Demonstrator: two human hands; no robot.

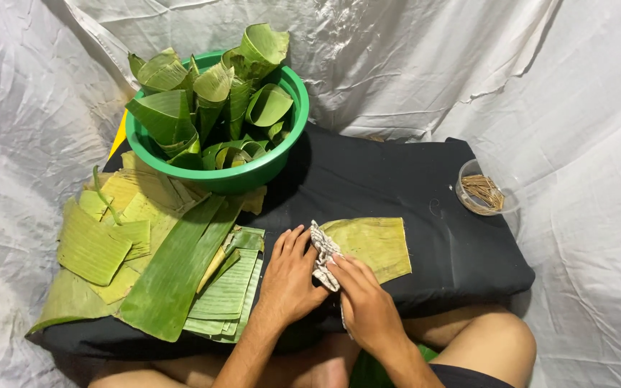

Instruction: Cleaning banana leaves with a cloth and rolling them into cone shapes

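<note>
A yellow-green piece of banana leaf lies flat on the black cloth-covered low table in front of me. My right hand grips a crumpled patterned rag and presses it on the leaf's left edge. My left hand lies flat with fingers spread on the table just left of the rag, touching it. A green plastic bowl at the back left is filled with several rolled banana-leaf cones.
A pile of cut banana-leaf pieces covers the table's left side. A small clear cup of thin wooden sticks stands at the right edge. White sheeting surrounds the table. My bare knees are at the bottom.
</note>
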